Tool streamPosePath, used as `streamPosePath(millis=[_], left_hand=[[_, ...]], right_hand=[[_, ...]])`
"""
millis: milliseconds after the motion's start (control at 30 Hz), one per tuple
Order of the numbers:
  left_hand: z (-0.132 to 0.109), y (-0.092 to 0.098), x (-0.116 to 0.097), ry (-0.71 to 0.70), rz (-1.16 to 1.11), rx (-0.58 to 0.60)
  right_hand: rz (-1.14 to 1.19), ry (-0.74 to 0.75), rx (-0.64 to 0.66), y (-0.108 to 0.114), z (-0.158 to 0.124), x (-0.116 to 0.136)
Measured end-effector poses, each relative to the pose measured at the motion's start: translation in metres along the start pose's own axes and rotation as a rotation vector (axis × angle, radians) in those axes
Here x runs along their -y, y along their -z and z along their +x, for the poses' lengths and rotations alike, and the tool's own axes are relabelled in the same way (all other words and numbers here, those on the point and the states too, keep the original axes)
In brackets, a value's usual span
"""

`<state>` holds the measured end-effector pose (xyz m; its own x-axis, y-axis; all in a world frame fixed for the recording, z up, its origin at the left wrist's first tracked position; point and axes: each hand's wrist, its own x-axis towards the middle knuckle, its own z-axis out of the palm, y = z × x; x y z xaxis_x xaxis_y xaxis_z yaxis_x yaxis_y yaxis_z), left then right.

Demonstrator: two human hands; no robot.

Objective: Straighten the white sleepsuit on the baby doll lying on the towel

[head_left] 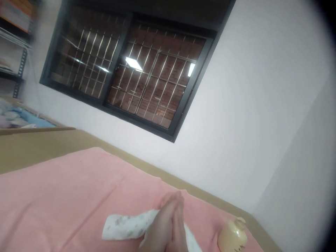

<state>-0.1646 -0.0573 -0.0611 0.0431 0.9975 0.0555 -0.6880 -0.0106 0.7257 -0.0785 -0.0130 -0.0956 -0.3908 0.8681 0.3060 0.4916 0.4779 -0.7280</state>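
My left hand (160, 225) and my right hand (179, 225) are pressed palm to palm at the lower middle of the head view. Their fingers are stretched out flat and point away from me. No object shows between the palms. Behind and beneath them lies a long, folded white cloth (126, 225) with greenish spots, its middle hidden by my hands. To the right of my hands, a pale yellow, rounded bottle (232, 235) with dark marks stands apart from them, cut off by the lower edge.
A pink cloth (86, 185) with creases covers much of the tan surface (39, 143). Beyond it rise a white wall (223, 122) and a dark-framed window (147, 80) with bars. At the left are a box of bundled fabrics (18, 117) and a metal shelf (22, 63).
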Motion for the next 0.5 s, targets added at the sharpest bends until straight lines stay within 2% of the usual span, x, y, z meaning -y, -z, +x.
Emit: streamPosePath(millis=[133,200,267,333,433,500], left_hand=[[-0.003,0.001,0.000,-0.105,0.139,-0.060],[-0.006,-0.006,0.002,-0.183,0.306,-0.065],[-0.008,-0.020,0.012,-0.290,0.539,-0.028],[-0.006,-0.039,0.029,-0.334,0.714,0.012],[0.005,-0.062,0.058,-0.223,0.754,-0.035],[0.014,-0.063,0.067,-0.118,0.667,0.065]], right_hand=[[0.900,0.006,0.016,-0.013,0.006,0.010],[1.107,0.008,0.011,-0.010,0.004,0.014],[1.108,0.003,-0.048,0.001,-0.002,0.015],[1.041,-0.011,-0.108,0.016,-0.006,0.014],[1.014,-0.032,-0.120,0.027,-0.005,0.012],[0.998,-0.044,-0.127,0.021,-0.002,0.013]])
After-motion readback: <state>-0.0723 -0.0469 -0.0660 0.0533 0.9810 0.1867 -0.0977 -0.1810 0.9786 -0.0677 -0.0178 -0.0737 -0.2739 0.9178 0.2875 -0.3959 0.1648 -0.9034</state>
